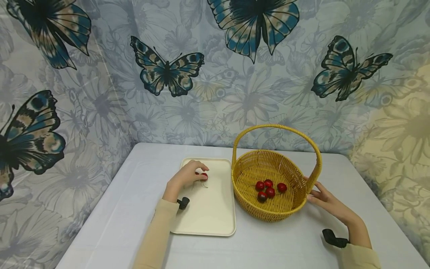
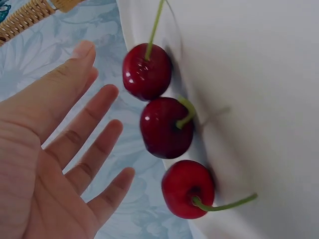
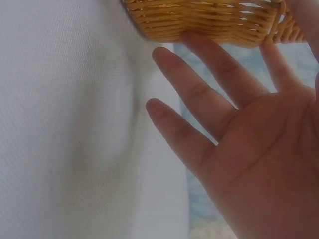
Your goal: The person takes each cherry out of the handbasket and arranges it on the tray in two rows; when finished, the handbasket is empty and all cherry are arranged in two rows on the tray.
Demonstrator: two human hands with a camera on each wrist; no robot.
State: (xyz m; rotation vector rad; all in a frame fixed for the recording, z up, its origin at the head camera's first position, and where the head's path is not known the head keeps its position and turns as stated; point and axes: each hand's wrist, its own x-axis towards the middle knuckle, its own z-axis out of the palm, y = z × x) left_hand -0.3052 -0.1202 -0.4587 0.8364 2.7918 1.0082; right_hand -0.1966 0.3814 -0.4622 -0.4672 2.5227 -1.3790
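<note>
Over the cream tray [image 1: 215, 216], my left hand [image 1: 188, 175] hovers beside dark red cherries [image 1: 204, 176]. The left wrist view shows three of them in a row, an upper cherry [image 2: 134, 74], a middle cherry [image 2: 157, 134] and a lower cherry [image 2: 182, 186], all with green stems. There my left hand [image 2: 65, 134] has its fingers extended, apart from the fruit. My right hand [image 1: 330, 203] touches the outer right side of the yellow wicker basket [image 1: 248, 207], near the handle's base. In the right wrist view, my right hand [image 3: 249, 134] has spread, fairly straight fingers against the basket [image 3: 199, 22].
Several cherries [image 1: 270, 192] lie inside the basket, whose tall arched handle [image 1: 277, 127] rises above it. Tray and basket stand side by side on a white-covered table [image 1: 265, 246]. A butterfly-patterned cloth [image 1: 215, 104] hangs behind and at the sides.
</note>
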